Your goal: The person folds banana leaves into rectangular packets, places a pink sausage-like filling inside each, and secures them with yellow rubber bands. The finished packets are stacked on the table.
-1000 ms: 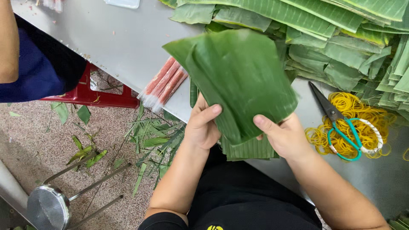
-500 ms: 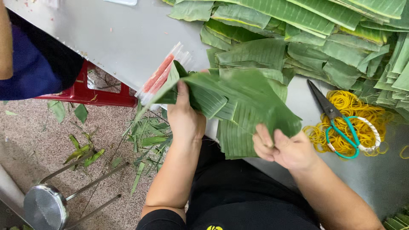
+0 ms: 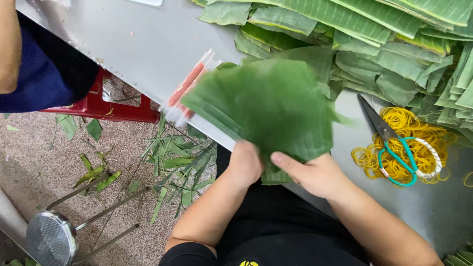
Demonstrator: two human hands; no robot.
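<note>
Risk, judged from the present layout: the stack of banana leaf pieces (image 3: pixel 268 111) is held only at its near edge, so the far, unsupported part could fan out or slide apart if the grip slackens. The leaf is thin and ribbed, and a tear along the ribs is judged likely if the stack is bent hard. The held stack appears blurred, so its exact number of layers cannot be told.

A second risk is noted at the edge of the steel table (image 3: pixel 123 44): the clear packet with red contents (image 3: pixel 185 91) lies at the rim, just beside the stack's left corner, and could be knocked to the floor, where leaf trimmings (image 3: pixel 172 167) are scattered.

The large pile of cut banana leaves (image 3: pixel 374 44) lies beyond the stack and partly behind it; a loose piece could be mixed back in.

The stack is held above the table edge, in front of the torso. The left hand (image 3: pixel 245 165) is closed on its lower left edge. The right hand (image 3: pixel 315 172) is clamped on the lower right, thumb on top. The hands are close together but not touching.

The scissors (image 3: pixel 394 148) rest on yellow rubber bands (image 3: pixel 409 128), apart from the right hand.
</note>
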